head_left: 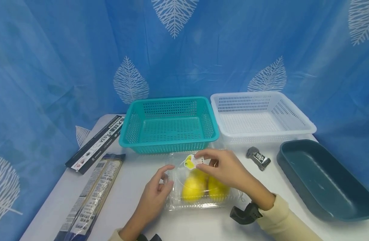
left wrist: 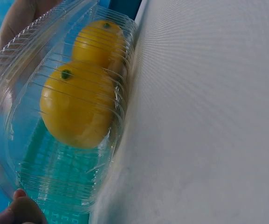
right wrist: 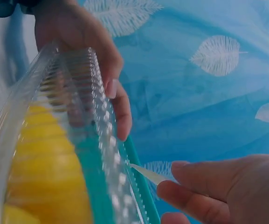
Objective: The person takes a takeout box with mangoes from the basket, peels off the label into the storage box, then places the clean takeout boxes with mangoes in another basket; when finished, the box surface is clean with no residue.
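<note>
A clear plastic clamshell box lies on the table with two yellow, lemon-like fruits inside, each showing a green stem spot. My right hand pinches a small white label with a yellow fruit picture between thumb and index finger, over the box's lid. Seen from the right wrist, the label is edge-on, one end at the lid. At the box's left side, my left hand touches the edge with loosely bent index finger and thumb. Its other fingers are partly hidden.
Behind the box stand a teal basket and a white basket. A dark green tray is at the right, near a small dark packet. Long pasta packages, one black box and one clear bag, lie left.
</note>
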A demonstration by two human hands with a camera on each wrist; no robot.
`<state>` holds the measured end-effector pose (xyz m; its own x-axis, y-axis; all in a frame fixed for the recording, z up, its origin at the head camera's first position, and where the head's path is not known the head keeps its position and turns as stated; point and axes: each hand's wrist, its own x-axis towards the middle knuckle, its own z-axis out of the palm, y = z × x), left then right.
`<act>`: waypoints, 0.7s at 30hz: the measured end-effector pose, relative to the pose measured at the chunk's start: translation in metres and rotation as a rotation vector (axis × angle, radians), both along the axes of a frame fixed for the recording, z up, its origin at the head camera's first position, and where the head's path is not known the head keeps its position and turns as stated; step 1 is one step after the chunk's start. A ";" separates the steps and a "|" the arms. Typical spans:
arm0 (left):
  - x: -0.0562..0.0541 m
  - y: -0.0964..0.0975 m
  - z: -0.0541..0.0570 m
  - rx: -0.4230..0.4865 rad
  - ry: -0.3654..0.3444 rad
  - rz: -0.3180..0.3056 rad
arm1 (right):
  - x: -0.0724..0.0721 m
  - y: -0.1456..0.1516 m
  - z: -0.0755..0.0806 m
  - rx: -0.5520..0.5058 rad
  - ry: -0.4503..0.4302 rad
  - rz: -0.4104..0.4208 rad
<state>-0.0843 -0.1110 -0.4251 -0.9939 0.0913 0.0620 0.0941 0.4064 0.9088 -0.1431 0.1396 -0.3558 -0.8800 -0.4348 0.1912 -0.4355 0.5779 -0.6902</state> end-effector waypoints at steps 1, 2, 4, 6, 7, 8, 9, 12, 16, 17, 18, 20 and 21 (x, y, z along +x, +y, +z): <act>0.000 0.000 0.000 0.001 -0.002 0.000 | 0.001 0.002 0.000 0.000 0.002 -0.001; 0.000 0.001 0.000 0.002 -0.002 0.000 | 0.001 0.004 0.000 0.000 0.002 -0.003; 0.000 0.001 0.000 0.006 -0.001 -0.001 | 0.002 0.007 -0.002 0.002 0.008 -0.003; 0.001 0.001 0.001 0.012 0.000 -0.004 | 0.003 0.010 -0.004 0.000 0.019 0.001; 0.001 0.001 0.001 0.016 0.000 -0.007 | 0.004 0.011 -0.004 0.000 0.031 0.005; 0.001 0.000 0.001 0.018 0.001 -0.008 | 0.004 0.012 -0.005 -0.001 0.038 0.005; 0.001 0.000 0.001 0.018 0.000 -0.009 | 0.005 0.013 -0.005 -0.002 0.047 0.005; 0.002 -0.002 0.000 0.024 0.005 -0.011 | 0.008 0.018 -0.006 0.004 0.071 -0.010; 0.002 -0.004 -0.001 0.038 0.014 -0.002 | 0.013 0.032 -0.005 0.033 0.106 -0.055; 0.002 -0.004 -0.001 0.041 0.014 -0.002 | 0.015 0.038 -0.004 0.039 0.116 -0.075; 0.002 -0.003 -0.001 0.042 0.012 -0.004 | 0.017 0.045 -0.003 0.047 0.127 -0.102; 0.001 -0.002 -0.002 0.045 0.008 -0.011 | 0.021 0.061 -0.002 0.060 0.167 -0.158; 0.001 -0.001 -0.002 0.046 0.008 -0.014 | 0.023 0.070 -0.003 0.066 0.180 -0.192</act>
<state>-0.0836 -0.1120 -0.4271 -0.9919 0.1026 0.0743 0.1069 0.3631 0.9256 -0.1204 0.2098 -0.3584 -0.9020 -0.2800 0.3285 -0.4257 0.7030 -0.5697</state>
